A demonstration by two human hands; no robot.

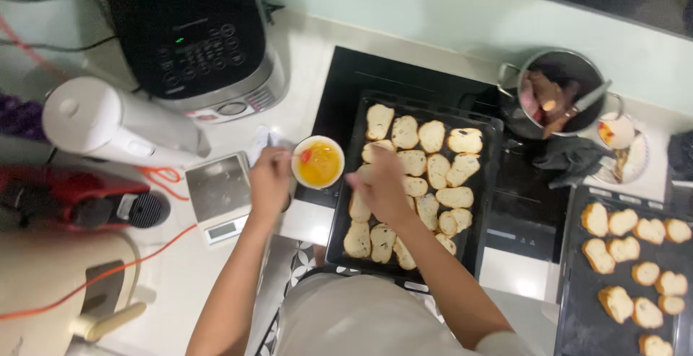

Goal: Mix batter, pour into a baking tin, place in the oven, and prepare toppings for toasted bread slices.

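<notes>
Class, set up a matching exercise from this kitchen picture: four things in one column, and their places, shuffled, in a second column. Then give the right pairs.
Things:
1. left hand
2. right hand
3. metal pot
4. kitchen scale

Places:
A. over the black baking tray of bread slices
B. on the small bowl of yellow liquid
C. far right of the black cooktop
D. left of the left hand

Pairs: 1-B, 2-A, 3-C, 4-D

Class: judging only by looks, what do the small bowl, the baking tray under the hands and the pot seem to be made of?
Small bowl: probably glazed ceramic, given its glossy white rim.
Baking tray: likely dark coated metal, matte black with a thin raised edge.
Pot: apparently stainless steel, with a shiny silver rim and handles.
</notes>
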